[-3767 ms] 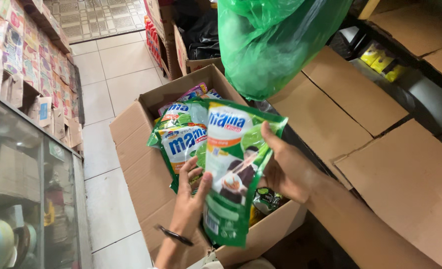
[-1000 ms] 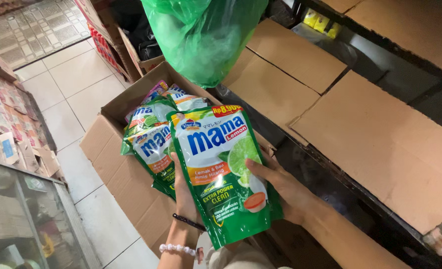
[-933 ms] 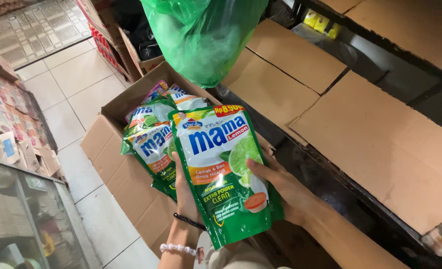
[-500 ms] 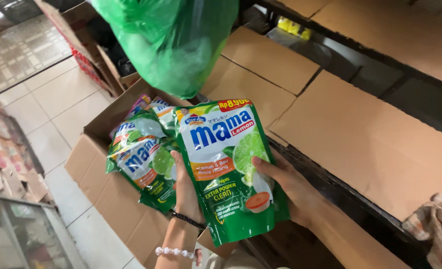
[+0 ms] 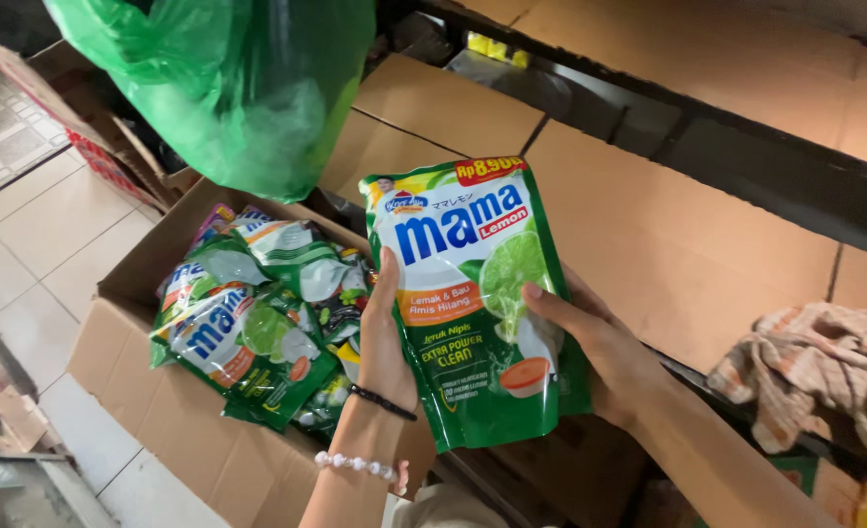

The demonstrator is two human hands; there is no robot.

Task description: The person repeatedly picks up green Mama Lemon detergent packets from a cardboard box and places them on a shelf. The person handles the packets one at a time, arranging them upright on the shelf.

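Note:
A green refill pouch with a lime picture on its front stands upright before me, held between both hands. My left hand, with a dark band and a bead bracelet at the wrist, grips its left edge. My right hand wraps its right edge, thumb on the front. Just left of it, an open cardboard box holds several more green pouches lying in a loose pile.
A bulging green plastic bag hangs above the box. Flattened cardboard lines the shelf to the right, with a crumpled checked cloth on it. Tiled floor lies at left, and another carton stands behind the bag.
The pouch has been turned from its back to its front and raised closer to the camera. The view has shifted right, toward the shelf.

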